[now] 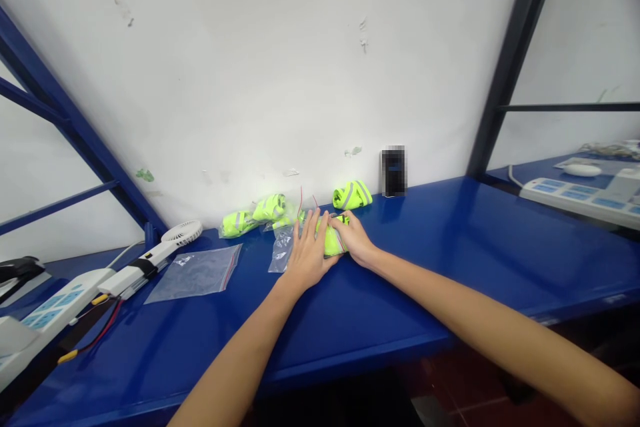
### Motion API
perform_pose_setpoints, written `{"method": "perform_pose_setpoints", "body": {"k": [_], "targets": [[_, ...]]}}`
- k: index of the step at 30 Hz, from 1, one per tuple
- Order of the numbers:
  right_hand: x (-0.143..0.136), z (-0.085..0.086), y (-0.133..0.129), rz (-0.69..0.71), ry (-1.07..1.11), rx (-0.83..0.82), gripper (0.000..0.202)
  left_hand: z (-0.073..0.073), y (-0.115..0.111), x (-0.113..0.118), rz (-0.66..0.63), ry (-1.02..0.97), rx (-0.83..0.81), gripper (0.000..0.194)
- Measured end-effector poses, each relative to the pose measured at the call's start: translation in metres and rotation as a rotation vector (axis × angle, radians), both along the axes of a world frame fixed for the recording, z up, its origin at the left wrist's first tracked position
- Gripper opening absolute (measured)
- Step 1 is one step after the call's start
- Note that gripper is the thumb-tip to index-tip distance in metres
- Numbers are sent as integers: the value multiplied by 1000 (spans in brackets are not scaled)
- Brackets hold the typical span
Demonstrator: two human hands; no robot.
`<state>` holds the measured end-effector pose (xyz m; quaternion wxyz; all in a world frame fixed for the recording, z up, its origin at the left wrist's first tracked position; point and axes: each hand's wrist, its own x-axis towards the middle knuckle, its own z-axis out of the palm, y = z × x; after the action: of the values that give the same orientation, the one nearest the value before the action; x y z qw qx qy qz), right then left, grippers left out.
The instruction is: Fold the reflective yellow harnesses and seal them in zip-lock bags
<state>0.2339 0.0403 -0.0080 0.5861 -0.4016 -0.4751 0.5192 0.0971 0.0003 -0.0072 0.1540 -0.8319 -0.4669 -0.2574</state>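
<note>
My left hand [307, 255] lies across a clear zip bag [281, 250], its fingers stretched over the top and its thumb along the near side. A rolled neon-yellow reflective vest [334, 239] is between my two hands, partly covered by them. My right hand [356, 238] is closed around the right end of this roll. How far the roll sits inside the bag is hidden by my fingers. Behind my hands lies another rolled vest [353, 195], with no bag visible around it. To the left, bagged vest rolls [254, 215] lie against the wall.
A flat clear zip bag [197, 271] lies on the blue table [400, 320], left of my hands. Beyond it are a white handheld fan [183, 233], a power strip [55, 310] and loose wires [107, 327]. A pixelated dark box [394, 172] stands by the wall.
</note>
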Motion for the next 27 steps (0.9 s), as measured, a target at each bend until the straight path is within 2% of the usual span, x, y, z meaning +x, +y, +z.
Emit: {"method": "perform_pose_setpoints", "body": {"k": [3,8,15,18,22,25,27], "targets": [[-5,-6,0,-4,-53,-7,31,0,1,2,5,-5,6,94],[-4,-8,-4,16,-143,73,28,2,-1,-1,-25,22,-52,93],[9,1,1,334,83,-75,45,2,-2,-8,-53,-71,-151,89],[21,5,6,459,73,-109,52,3,-1,-13,-90,-103,-201,86],[36,10,9,643,-21,-102,45,7,-1,-20,-162,-113,-238,83],[39,11,8,681,-89,-88,43,10,-3,-21,-216,-93,-248,81],[35,8,7,642,-157,-49,39,10,-4,-19,-244,-53,-235,79]]}}
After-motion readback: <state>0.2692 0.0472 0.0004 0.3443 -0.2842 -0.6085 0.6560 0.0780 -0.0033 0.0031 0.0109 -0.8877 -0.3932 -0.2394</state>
